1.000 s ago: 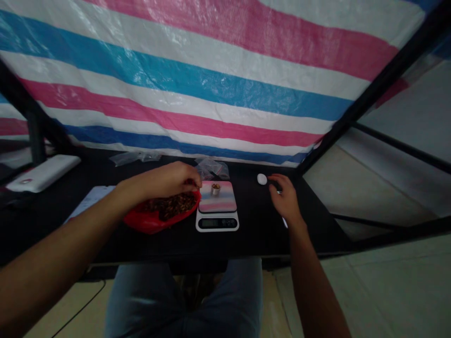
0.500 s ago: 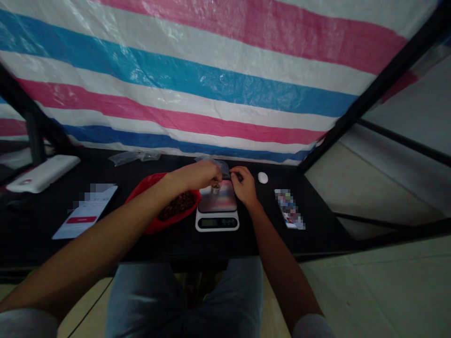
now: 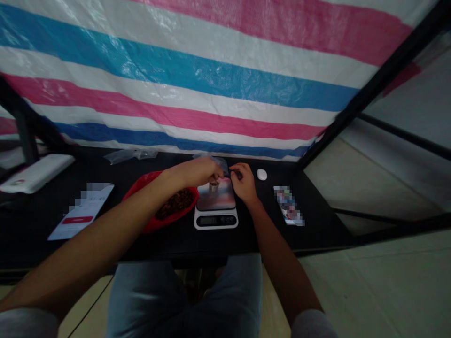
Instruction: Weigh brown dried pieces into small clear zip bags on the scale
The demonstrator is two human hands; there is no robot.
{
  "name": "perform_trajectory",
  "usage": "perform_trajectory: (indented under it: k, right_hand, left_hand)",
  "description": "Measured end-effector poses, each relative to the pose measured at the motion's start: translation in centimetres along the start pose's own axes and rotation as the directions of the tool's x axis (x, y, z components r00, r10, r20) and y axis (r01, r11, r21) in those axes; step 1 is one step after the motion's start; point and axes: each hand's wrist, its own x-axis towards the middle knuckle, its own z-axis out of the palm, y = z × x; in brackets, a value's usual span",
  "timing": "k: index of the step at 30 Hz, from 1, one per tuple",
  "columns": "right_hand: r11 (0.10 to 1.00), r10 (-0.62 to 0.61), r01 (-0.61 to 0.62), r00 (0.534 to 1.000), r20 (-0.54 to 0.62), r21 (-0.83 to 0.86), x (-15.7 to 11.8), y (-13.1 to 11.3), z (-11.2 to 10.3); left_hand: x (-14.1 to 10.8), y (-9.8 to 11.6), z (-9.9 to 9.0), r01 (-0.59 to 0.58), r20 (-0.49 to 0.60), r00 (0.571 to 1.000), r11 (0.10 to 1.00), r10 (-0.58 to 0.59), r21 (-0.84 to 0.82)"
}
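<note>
A white kitchen scale (image 3: 216, 220) with a shiny metal plate stands on the black table. On its plate is a small cup (image 3: 213, 186) with brown bits in it. My left hand (image 3: 207, 172) reaches over the cup, fingers pinched together at its top; what they hold is too small to make out. Beside the scale's right back corner, my right hand (image 3: 244, 182) has its fingers curled round something dark that I cannot make out. A red bag (image 3: 150, 225) of brown beans (image 3: 178, 203) lies left of the scale, partly under my left forearm.
Clear plastic bags (image 3: 131, 155) lie at the table's back edge. A white box-like device (image 3: 40, 173) and a tablet (image 3: 79, 211) are on the left. At the right are a white oval case (image 3: 261, 174) and a phone (image 3: 289, 205). Striped sheeting (image 3: 197, 75) hangs behind.
The view has shifted slightly. My left hand has moved a little to the right over the cup. My right hand has stayed beside the scale.
</note>
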Motion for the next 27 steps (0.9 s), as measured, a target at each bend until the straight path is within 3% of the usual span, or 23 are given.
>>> perform_trajectory:
  k: [3,9,13,19,23,27]
  right_hand:
    - [1.000,0.007,-0.007,1.000,0.001,0.006,0.0,-0.1,0.0]
    - [1.000,0.010,-0.010,1.000,0.003,0.005,-0.1,-0.3,-0.1]
    - [1.000,0.020,-0.020,1.000,0.023,0.010,-0.1,-0.4,-0.2]
    - [0.999,0.042,-0.042,0.999,0.031,0.012,-0.2,-0.5,-0.3]
    - [1.000,0.027,-0.027,0.998,0.049,0.000,-0.3,-0.8,-0.5]
    - [0.998,0.010,-0.006,0.997,0.071,-0.061,-0.7,-2.2,-0.8]
  left_hand:
    - [0.0,0.2,-0.2,0.006,0.049,0.999,1.000,-0.007,0.014]
    - [0.8,0.1,0.9,-0.003,-0.055,0.998,0.994,0.009,0.108]
    - [1.0,0.0,1.7,0.015,-0.052,0.999,0.991,-0.008,0.132]
    - [-0.7,0.7,1.1,0.009,-0.089,0.996,0.998,-0.003,0.067]
    - [-3.5,1.3,0.0,0.165,-0.032,0.986,0.981,-0.163,0.097]
    - [-7.3,1.5,-0.2,0.405,0.092,0.900,0.894,-0.427,0.192]
